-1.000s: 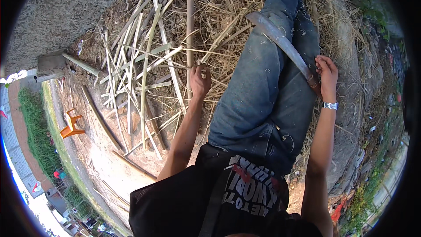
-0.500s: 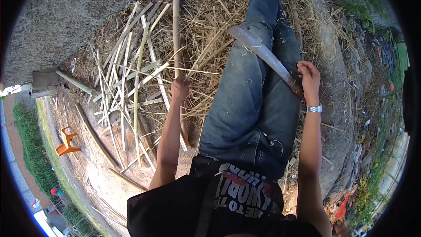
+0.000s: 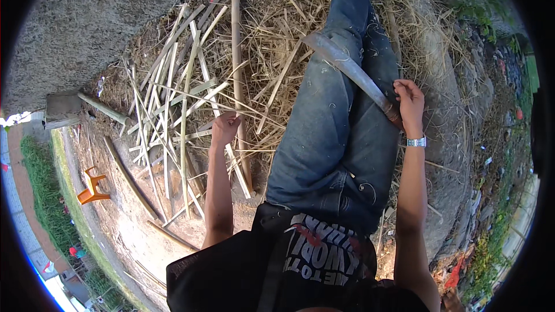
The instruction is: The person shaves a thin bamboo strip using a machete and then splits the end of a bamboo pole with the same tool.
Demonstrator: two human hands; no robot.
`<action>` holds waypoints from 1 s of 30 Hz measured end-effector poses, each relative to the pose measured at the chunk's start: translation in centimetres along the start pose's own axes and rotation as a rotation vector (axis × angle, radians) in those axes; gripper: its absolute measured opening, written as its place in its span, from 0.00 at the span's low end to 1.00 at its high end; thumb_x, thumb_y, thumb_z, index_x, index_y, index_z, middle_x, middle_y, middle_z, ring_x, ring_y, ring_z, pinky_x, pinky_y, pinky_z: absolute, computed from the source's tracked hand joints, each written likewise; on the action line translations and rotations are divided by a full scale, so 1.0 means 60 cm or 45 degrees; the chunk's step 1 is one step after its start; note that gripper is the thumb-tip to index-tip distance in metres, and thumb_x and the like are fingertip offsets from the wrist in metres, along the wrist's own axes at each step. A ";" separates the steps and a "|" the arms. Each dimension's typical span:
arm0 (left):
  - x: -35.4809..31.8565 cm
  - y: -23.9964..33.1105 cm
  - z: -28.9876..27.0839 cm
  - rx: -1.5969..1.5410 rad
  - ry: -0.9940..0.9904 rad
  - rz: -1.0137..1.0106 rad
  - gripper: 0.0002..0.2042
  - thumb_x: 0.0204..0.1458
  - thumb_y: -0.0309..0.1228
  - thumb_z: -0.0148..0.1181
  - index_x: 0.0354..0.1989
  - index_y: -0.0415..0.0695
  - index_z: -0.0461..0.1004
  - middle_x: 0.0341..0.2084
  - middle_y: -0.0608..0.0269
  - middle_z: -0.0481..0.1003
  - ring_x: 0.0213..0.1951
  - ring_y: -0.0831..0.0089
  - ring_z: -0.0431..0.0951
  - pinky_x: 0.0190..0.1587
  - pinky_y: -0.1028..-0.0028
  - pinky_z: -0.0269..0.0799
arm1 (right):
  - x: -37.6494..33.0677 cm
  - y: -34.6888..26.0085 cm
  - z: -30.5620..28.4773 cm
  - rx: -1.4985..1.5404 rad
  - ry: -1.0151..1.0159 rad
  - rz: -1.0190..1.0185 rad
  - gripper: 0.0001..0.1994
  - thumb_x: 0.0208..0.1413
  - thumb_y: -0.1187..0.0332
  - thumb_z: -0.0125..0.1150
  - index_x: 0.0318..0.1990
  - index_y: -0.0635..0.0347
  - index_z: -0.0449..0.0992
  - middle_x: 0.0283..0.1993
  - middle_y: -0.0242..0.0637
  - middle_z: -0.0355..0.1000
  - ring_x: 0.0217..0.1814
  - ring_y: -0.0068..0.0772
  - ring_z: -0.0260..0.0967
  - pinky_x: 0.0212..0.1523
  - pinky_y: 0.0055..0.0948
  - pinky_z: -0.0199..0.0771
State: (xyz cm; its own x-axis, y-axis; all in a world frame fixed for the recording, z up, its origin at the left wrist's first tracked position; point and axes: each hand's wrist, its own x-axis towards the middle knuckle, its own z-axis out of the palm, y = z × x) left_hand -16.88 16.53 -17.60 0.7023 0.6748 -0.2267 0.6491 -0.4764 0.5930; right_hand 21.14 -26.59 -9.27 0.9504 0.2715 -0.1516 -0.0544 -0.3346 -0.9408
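Bamboo pole (image 3: 236,63) is lying lengthwise across the straw heap (image 3: 277,40), its near end running under the left hand (image 3: 224,129), whose grip is closing around the shaft; the fingers are curled over it, though the fisheye bend makes it hard to say how firmly. Just left of that grip a spread of pale split strips (image 3: 173,110) is fanning out over the ground, so a fair amount of splitting appears already done. The whole pole in hand is looking uncut along its visible length, which suggests it is the next piece waiting to be worked rather than one half finished.

Right hand (image 3: 409,104) is clenching the handle of a long knife (image 3: 347,66), the blade angling up and away from that grip across the person's jeans (image 3: 329,138), well apart from the pole and not touching it. Nothing is being cut at this moment.

Further left of the left grip, a darker curved stick (image 3: 130,176) and an orange plastic chair (image 3: 91,186) are sitting on the bare dirt. More round stalks are lying half buried in the straw beyond the knife, seemingly still to be split.
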 end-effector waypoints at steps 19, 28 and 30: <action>0.025 0.032 0.187 0.797 -0.289 0.109 0.36 0.57 0.44 0.59 0.70 0.34 0.59 0.65 0.38 0.66 0.71 0.50 0.60 0.69 0.56 0.62 | -0.002 0.004 -0.008 0.047 0.021 0.041 0.08 0.63 0.66 0.62 0.45 0.57 0.83 0.38 0.24 0.78 0.41 0.15 0.73 0.41 0.20 0.71; -0.086 0.009 0.188 0.367 0.046 0.165 0.29 0.58 0.40 0.60 0.63 0.34 0.65 0.59 0.41 0.69 0.64 0.49 0.66 0.62 0.54 0.65 | -0.008 0.002 -0.010 0.010 0.034 0.013 0.08 0.63 0.67 0.61 0.46 0.59 0.81 0.38 0.25 0.78 0.40 0.16 0.73 0.41 0.21 0.71; -0.061 -0.019 0.172 0.202 0.125 0.003 0.26 0.59 0.40 0.61 0.59 0.34 0.69 0.51 0.42 0.76 0.56 0.51 0.75 0.55 0.56 0.72 | -0.007 0.002 -0.010 0.005 0.029 0.007 0.08 0.63 0.67 0.61 0.46 0.59 0.81 0.38 0.25 0.78 0.40 0.16 0.73 0.41 0.21 0.71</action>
State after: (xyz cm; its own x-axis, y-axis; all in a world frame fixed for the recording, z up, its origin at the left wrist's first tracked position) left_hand -17.20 8.77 -25.41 0.6768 0.7219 -0.1442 0.6911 -0.5557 0.4621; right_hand 20.93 -27.29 -9.11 0.9569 0.2486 -0.1501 -0.0613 -0.3323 -0.9412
